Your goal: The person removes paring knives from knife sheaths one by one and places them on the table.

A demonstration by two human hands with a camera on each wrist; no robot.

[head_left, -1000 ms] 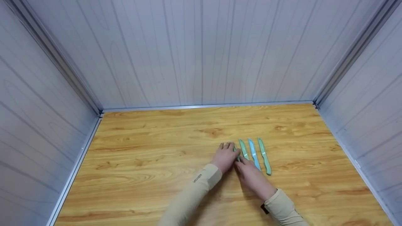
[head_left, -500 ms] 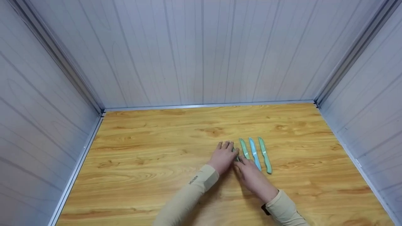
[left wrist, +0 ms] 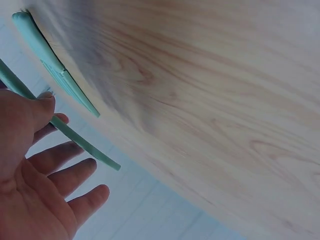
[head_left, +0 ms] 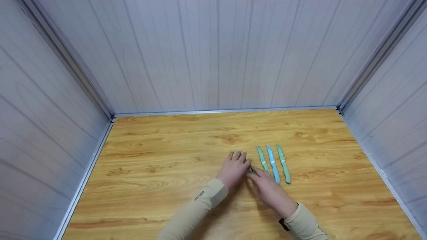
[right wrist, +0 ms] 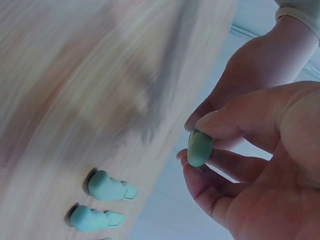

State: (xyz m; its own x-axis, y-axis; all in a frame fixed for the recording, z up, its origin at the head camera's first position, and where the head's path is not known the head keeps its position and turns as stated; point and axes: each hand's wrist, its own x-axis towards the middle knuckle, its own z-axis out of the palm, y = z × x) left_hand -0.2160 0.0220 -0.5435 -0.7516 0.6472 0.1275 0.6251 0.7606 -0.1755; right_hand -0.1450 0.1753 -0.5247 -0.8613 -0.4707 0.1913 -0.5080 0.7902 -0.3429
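Note:
A green knife (left wrist: pixel 85 142) is held by both hands above the table. My left hand (head_left: pixel 234 169) pinches it between thumb and forefinger, the other fingers spread out, as the left wrist view shows. At the handle end (right wrist: pixel 200 149), my right hand (head_left: pixel 268 188) grips it with thumb and fingertips. From the head view most of this knife is hidden under the hands. Just right of them lie a green knife (head_left: pixel 262 156), a blue knife (head_left: pixel 273 163) and another green knife (head_left: pixel 283 163), side by side with blades pointing away.
The wood-grain table (head_left: pixel 160 186) carries the knives. A pale panel wall (head_left: pixel 213 60) stands at the back, with a left side wall (head_left: pixel 43 126) and a right side wall (head_left: pixel 397 140) along the edges.
Both hands have shifted slightly left with the held knife, widening the gap to the row of knives. The three knives on the table stay put; the head view has drifted a little.

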